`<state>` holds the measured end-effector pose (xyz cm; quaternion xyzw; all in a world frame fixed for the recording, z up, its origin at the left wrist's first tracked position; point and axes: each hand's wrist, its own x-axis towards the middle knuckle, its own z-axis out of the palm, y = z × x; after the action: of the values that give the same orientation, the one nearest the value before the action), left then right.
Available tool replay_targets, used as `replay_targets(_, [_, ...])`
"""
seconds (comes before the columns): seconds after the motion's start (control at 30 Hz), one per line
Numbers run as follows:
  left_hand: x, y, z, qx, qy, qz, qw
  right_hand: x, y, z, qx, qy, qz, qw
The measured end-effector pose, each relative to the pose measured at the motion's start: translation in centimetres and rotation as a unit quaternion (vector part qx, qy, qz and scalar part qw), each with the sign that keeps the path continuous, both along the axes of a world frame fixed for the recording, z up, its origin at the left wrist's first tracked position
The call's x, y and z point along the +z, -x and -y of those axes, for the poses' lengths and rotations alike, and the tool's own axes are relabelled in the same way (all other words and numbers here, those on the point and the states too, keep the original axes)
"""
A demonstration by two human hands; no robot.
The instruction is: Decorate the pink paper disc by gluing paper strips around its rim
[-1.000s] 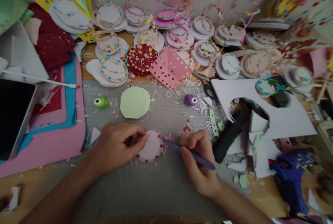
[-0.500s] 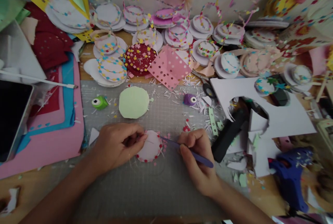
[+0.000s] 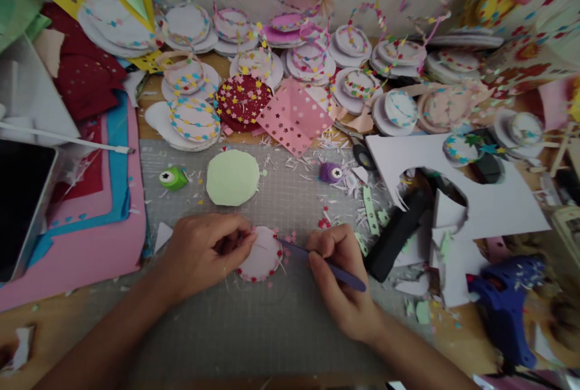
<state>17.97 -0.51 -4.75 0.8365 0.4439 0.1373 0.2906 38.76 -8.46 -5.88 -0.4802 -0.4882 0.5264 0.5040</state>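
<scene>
A small white paper disc (image 3: 261, 255) lies on the grey cutting mat, with red and pink flower-shaped bits around its rim. At its upper left edge, my left hand (image 3: 212, 248) is closed in a pinch on the disc; thin strands trail near the fingertips. Slim purple tweezers (image 3: 338, 272) sit in my right hand (image 3: 342, 275), between thumb and fingers. Their tip touches or hovers at the disc's upper right rim; I cannot tell which. Loose pink flower bits (image 3: 290, 239) lie just right of the disc.
A pale green paper disc (image 3: 232, 178) lies beyond my hands, between green (image 3: 173, 178) and purple (image 3: 330, 173) craft punches. Decorated discs crowd the back. To the right are scissors (image 3: 362, 153), a black tool (image 3: 396, 236), cut white card (image 3: 502, 202) and a blue glue gun (image 3: 507, 302).
My right hand has shifted slightly left with the tweezers, bringing their tip a little further over the disc's rim. My left hand and the disc have stayed in place.
</scene>
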Motion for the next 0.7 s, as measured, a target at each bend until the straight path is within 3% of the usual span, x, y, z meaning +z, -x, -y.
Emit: replay_targets(0.7, [0.01,0.03,-0.05,-0.006,0.007,0.01,1.0,-0.02,-0.02,-0.03,-0.002,0.011,-0.031,0.999])
